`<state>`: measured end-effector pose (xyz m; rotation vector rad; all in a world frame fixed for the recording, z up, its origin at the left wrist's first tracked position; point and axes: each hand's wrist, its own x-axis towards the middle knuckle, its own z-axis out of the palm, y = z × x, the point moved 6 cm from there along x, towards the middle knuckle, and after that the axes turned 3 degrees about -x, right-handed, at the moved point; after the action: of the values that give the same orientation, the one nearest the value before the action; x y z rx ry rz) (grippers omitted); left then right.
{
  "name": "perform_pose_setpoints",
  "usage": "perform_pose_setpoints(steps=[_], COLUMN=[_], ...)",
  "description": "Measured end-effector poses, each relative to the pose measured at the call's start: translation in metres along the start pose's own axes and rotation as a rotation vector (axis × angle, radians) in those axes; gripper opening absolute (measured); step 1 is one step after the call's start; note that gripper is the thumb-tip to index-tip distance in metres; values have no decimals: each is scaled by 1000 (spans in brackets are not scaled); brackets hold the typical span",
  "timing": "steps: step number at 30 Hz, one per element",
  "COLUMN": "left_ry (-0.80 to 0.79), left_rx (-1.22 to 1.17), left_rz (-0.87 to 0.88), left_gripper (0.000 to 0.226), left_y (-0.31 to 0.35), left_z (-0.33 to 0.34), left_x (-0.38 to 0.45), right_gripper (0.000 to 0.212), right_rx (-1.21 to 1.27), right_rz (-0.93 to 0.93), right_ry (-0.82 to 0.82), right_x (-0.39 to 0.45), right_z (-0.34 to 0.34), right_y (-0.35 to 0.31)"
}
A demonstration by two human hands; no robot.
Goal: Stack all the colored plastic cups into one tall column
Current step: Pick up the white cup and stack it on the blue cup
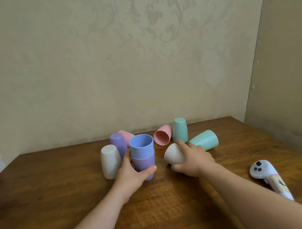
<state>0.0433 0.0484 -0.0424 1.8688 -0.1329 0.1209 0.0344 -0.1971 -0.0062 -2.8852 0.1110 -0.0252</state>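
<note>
A blue cup [141, 144] sits nested upright in a purple cup [145, 162] at the table's middle, and my left hand [132, 173] wraps the purple one. My right hand [191, 158] grips a cream cup [173, 154] tipped on its side. Upside down on the table stand another cream cup [110, 161], a purple cup [118, 143] and a green cup [179, 129]. Lying on their sides are a pink cup [162, 135] with its mouth toward me, a second pink cup [127, 135] behind the stack, and a green cup [204, 139].
A white hand controller [268, 175] lies on the brown wooden table [59, 182] at the right, near my right forearm. A papered wall rises right behind the cups, and a beige panel closes off the right side.
</note>
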Motion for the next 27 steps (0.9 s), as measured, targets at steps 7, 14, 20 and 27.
perform_pose_setpoints(steps=[7, 14, 20, 27], left_ry=[54, 31, 63, 52], left_rx=[-184, -160, -61, -32], left_rz=[-25, 11, 99, 117], left_gripper=[59, 63, 62, 59], left_y=[20, 32, 39, 37], left_z=[1, 23, 31, 30], left_x=[9, 7, 2, 7], right_gripper=[58, 46, 52, 67], right_rx=[307, 1260, 970, 787], right_rz=[7, -103, -247, -183], right_ry=[112, 301, 229, 262], right_x=[4, -1, -1, -1], right_z=[-19, -107, -97, -54], right_y=[-22, -69, -97, -92])
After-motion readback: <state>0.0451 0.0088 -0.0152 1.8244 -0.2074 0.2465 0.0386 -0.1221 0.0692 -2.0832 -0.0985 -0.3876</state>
